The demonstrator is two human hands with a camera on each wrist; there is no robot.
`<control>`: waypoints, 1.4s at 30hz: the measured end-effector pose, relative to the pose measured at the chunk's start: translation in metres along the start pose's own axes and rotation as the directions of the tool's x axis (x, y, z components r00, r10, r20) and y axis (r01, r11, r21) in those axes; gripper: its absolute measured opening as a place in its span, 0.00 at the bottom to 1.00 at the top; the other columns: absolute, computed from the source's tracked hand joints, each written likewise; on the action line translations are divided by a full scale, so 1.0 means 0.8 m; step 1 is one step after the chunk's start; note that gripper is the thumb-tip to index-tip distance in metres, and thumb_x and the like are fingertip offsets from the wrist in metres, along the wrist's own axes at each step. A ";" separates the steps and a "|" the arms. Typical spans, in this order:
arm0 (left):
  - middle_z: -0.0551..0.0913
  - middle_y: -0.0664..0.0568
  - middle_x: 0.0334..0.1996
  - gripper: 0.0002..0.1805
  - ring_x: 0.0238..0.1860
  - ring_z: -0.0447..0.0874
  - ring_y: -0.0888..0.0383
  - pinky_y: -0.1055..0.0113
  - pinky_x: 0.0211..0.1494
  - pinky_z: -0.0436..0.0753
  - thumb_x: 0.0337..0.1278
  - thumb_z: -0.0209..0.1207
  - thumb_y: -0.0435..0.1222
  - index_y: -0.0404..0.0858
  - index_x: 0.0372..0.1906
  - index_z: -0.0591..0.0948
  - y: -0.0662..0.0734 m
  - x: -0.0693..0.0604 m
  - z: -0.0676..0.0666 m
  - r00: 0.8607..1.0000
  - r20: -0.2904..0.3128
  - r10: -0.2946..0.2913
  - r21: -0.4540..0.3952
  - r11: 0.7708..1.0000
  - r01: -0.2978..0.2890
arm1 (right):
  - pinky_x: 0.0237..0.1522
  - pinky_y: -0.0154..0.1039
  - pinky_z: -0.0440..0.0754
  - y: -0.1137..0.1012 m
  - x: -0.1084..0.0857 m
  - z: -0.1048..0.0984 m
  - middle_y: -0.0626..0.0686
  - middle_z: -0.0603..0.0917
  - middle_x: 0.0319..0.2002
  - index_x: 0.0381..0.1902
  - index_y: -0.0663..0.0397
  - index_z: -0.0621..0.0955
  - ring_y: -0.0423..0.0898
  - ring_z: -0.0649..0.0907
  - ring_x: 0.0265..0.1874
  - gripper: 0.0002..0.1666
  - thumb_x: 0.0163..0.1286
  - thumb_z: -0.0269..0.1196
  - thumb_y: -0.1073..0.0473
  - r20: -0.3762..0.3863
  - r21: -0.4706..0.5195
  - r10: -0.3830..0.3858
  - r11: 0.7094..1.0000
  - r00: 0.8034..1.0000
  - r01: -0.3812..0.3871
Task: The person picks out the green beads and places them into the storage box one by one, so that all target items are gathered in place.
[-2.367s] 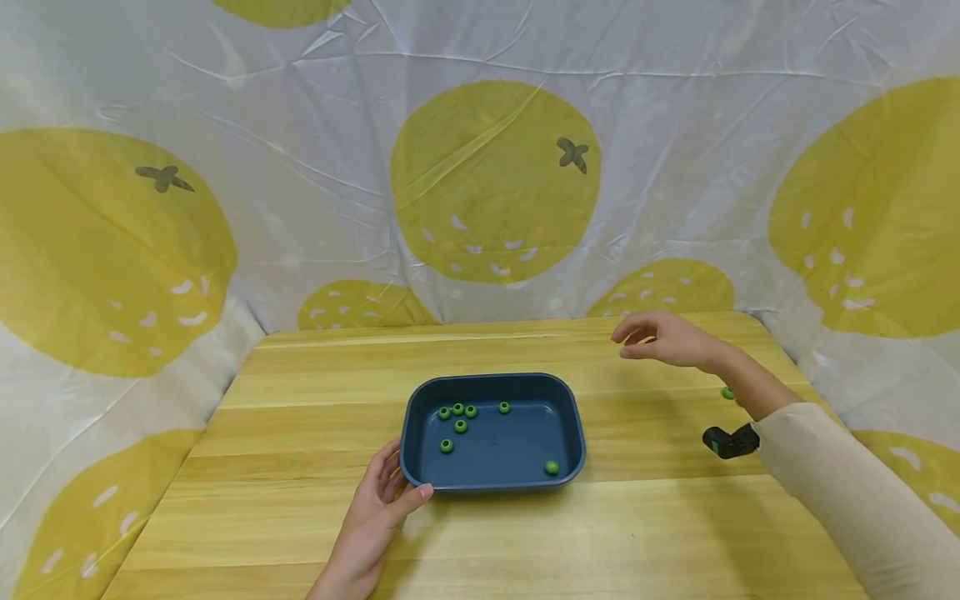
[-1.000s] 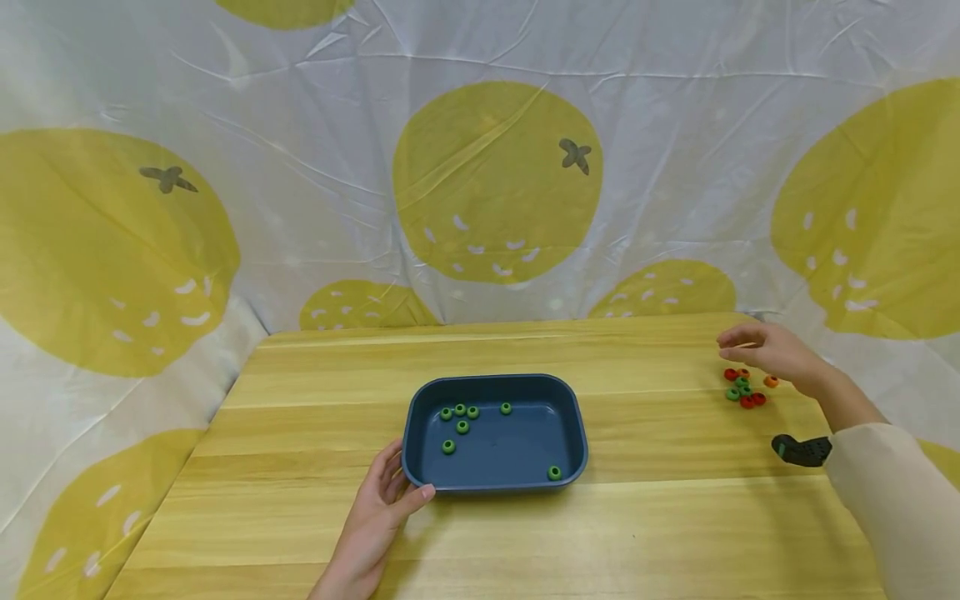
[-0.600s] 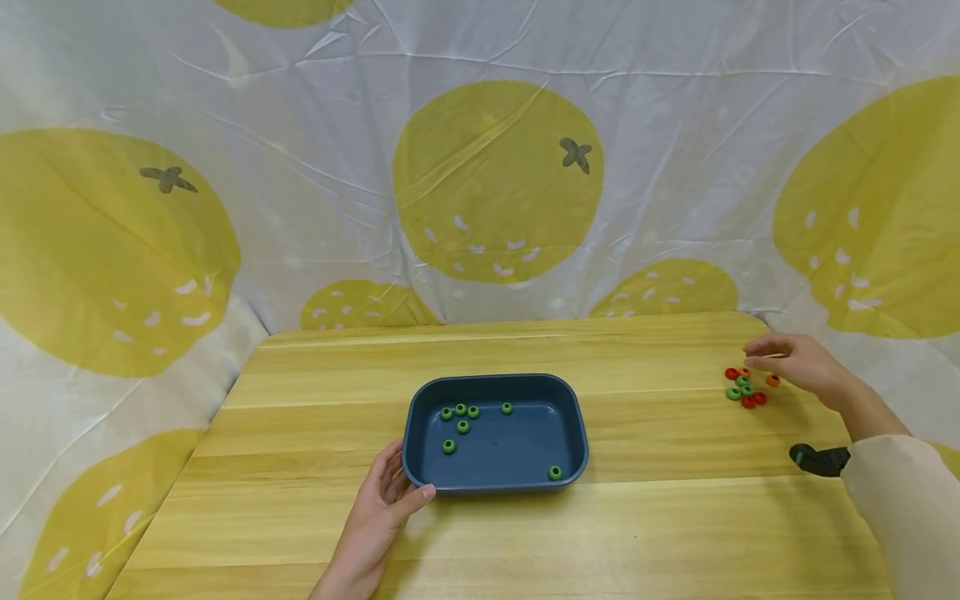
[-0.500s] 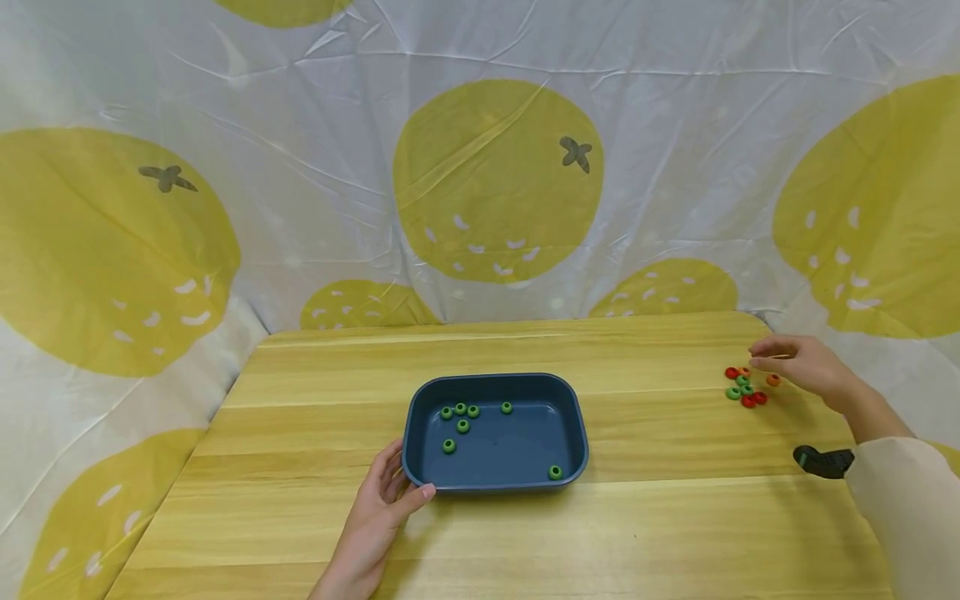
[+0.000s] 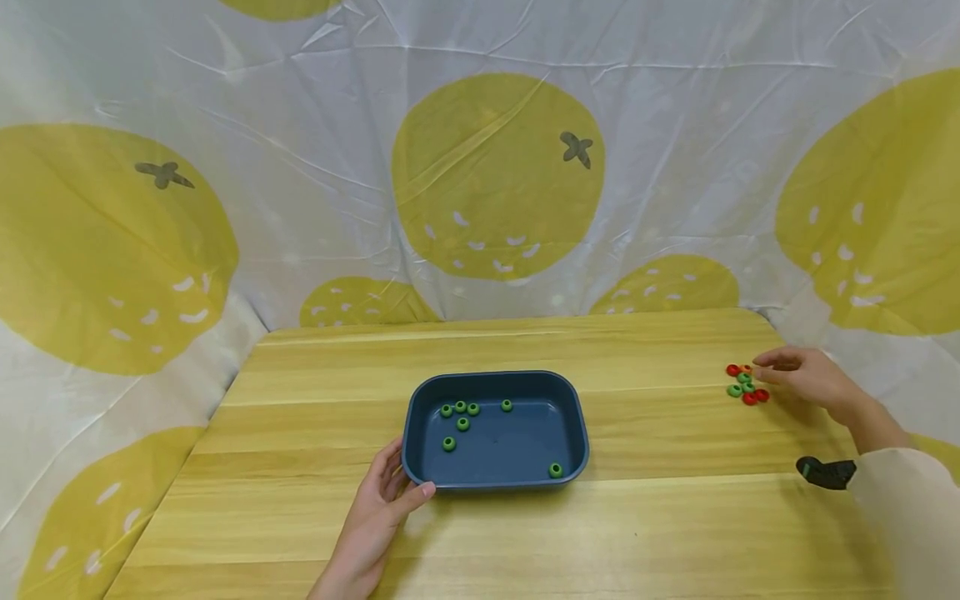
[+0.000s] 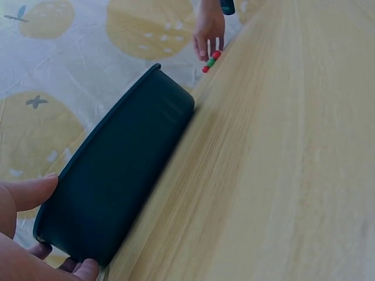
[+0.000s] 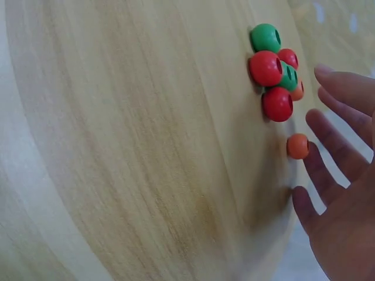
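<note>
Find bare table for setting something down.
Bare table between the blue tray and the beads, and left of the tray. Crowded: around the beads, by the right hand, and the tray's left end, gripped by the left hand.

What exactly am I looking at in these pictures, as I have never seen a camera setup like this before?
There is no robot here, only a person working bare-handed. The wide view comes from a camera worn on the head, looking forward and down; the other two come from cameras on the left and right wrists. The left hand grips the near left corner of a dark blue rectangular tray holding seven green beads. The right hand holds nothing that I can see; its fingers are spread beside a loose orange bead, though whether they touch it is unclear. Next to that, a cluster of red, green and orange beads lies on the wooden table.
</note>
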State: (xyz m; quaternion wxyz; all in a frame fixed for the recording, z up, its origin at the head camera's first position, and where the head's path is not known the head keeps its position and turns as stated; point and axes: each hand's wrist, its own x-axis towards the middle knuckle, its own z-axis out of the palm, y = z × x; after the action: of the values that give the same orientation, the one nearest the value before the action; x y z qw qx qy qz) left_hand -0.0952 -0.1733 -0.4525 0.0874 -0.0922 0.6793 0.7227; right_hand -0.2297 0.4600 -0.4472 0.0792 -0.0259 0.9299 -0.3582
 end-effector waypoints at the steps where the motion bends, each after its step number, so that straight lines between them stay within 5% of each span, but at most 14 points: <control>1: 0.60 0.39 0.78 0.48 0.77 0.56 0.39 0.45 0.74 0.63 0.61 0.71 0.31 0.38 0.80 0.57 0.000 0.000 0.000 1.000 0.000 0.001 0.000 1.000 -0.001 | 0.47 0.46 0.81 0.001 0.000 0.001 0.75 0.75 0.62 0.66 0.73 0.74 0.68 0.76 0.57 0.32 0.80 0.61 0.48 -0.002 0.002 -0.002 1.000 1.000 0.002; 7: 0.60 0.40 0.77 0.47 0.77 0.56 0.40 0.45 0.75 0.62 0.61 0.71 0.32 0.39 0.80 0.57 0.000 0.000 0.000 1.000 0.006 -0.003 -0.003 1.000 0.003 | 0.44 0.39 0.78 0.007 0.001 0.008 0.68 0.79 0.58 0.63 0.70 0.77 0.46 0.79 0.48 0.32 0.76 0.65 0.48 -0.011 -0.008 0.010 1.000 1.000 -0.010; 13: 0.60 0.40 0.78 0.47 0.77 0.56 0.40 0.46 0.74 0.62 0.62 0.71 0.32 0.38 0.80 0.57 -0.002 0.001 -0.001 1.000 0.005 -0.001 -0.001 1.000 0.001 | 0.46 0.40 0.76 0.008 0.000 0.019 0.72 0.74 0.62 0.64 0.70 0.77 0.62 0.75 0.56 0.36 0.74 0.67 0.45 -0.029 -0.017 0.020 1.000 0.999 -0.020; 16: 0.59 0.40 0.78 0.47 0.77 0.56 0.40 0.46 0.74 0.63 0.62 0.71 0.31 0.38 0.80 0.57 -0.002 0.001 -0.001 1.000 0.005 0.000 -0.003 1.000 0.000 | 0.51 0.49 0.74 0.010 0.002 0.022 0.75 0.70 0.65 0.65 0.71 0.76 0.70 0.71 0.60 0.39 0.73 0.68 0.43 -0.032 -0.008 0.029 1.000 0.999 -0.029; 20: 0.59 0.40 0.78 0.47 0.77 0.56 0.40 0.46 0.74 0.63 0.62 0.71 0.31 0.38 0.80 0.57 -0.002 0.002 -0.002 1.000 0.006 0.000 -0.001 1.000 0.000 | 0.56 0.65 0.69 0.013 0.005 0.025 0.78 0.67 0.66 0.65 0.71 0.75 0.74 0.68 0.62 0.41 0.72 0.68 0.42 -0.033 -0.008 0.046 0.999 0.998 -0.046; 26: 0.59 0.40 0.78 0.47 0.77 0.57 0.40 0.47 0.72 0.65 0.62 0.70 0.31 0.38 0.80 0.57 -0.003 0.003 -0.002 1.000 0.011 0.001 0.004 1.000 -0.001 | 0.59 0.71 0.66 0.012 0.008 0.028 0.79 0.66 0.67 0.63 0.72 0.76 0.76 0.66 0.63 0.38 0.73 0.67 0.43 -0.051 -0.029 0.042 0.999 0.998 -0.044; 38: 0.59 0.41 0.78 0.46 0.77 0.56 0.40 0.46 0.73 0.64 0.62 0.70 0.32 0.38 0.80 0.58 -0.002 0.002 -0.002 1.000 0.011 0.001 0.008 1.000 -0.001 | 0.59 0.72 0.65 0.007 0.008 0.032 0.78 0.67 0.66 0.59 0.71 0.80 0.76 0.65 0.63 0.32 0.74 0.67 0.47 -0.072 -0.027 0.007 1.000 0.997 -0.009; 42: 0.60 0.41 0.77 0.46 0.77 0.57 0.40 0.46 0.73 0.65 0.62 0.71 0.32 0.39 0.79 0.59 -0.002 0.002 -0.002 1.000 0.013 0.002 0.007 1.000 -0.002 | 0.54 0.60 0.73 0.007 0.006 0.030 0.74 0.74 0.62 0.58 0.68 0.81 0.68 0.73 0.57 0.30 0.74 0.67 0.46 -0.075 -0.030 0.007 1.000 0.997 -0.010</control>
State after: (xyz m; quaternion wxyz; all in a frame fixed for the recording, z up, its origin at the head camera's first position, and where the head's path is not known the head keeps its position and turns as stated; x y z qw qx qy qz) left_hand -0.0965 -0.1746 -0.4549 0.0913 -0.0865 0.6813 0.7212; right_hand -0.2303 0.4473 -0.4690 0.0453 -0.0096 0.9377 -0.3444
